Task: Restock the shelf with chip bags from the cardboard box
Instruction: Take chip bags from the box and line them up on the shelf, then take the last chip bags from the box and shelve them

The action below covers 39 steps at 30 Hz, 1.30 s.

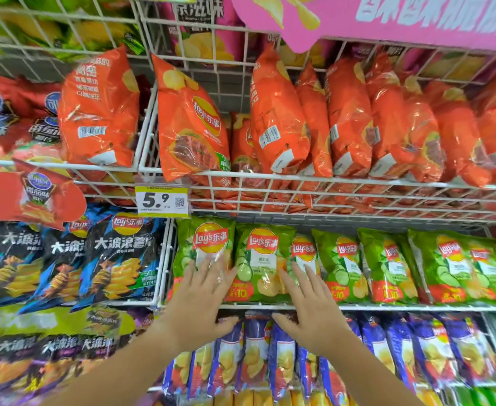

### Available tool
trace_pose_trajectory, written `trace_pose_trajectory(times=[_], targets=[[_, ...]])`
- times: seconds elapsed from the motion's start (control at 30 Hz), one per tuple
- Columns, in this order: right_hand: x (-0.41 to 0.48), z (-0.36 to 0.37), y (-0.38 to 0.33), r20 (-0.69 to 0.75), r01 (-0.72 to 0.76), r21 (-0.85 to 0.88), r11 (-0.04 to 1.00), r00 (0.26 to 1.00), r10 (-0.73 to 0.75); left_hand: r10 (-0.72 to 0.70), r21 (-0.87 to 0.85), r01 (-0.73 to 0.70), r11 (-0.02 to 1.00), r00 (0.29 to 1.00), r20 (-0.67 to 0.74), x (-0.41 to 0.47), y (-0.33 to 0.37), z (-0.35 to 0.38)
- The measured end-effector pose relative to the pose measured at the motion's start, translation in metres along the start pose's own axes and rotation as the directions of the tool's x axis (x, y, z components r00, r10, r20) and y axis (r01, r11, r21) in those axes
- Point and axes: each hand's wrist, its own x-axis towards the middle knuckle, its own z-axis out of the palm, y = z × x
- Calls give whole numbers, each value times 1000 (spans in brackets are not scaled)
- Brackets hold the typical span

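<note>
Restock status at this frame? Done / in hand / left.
Done: the green bags stand across their wire shelf, and the orange bags above mostly fill theirs. In hand: left hand and right hand, fingers straight, press on the green bags at the row's left end; neither holds a bag. Left: cannot tell; the cardboard box is out of view.

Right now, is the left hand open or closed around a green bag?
Open. The left hand has straight, spread fingers laid over the front of a green chip bag; no finger curls around it.
</note>
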Motion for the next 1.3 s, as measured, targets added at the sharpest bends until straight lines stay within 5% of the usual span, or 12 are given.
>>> trace_pose_trajectory(times=[0.47,0.8,1.3], targets=[[-111,17,63,35,123,46,991,992,-125,-163,29,160,987,974,158,-65,149,-19],[-173,50,41,143,108,66,992,983,-116,-174,-13,185,983,943,285,-122,191,17],[-308,251,-4,488,-276,131,952,854,181,45,-202,82,976,830,556,-196,220,198]])
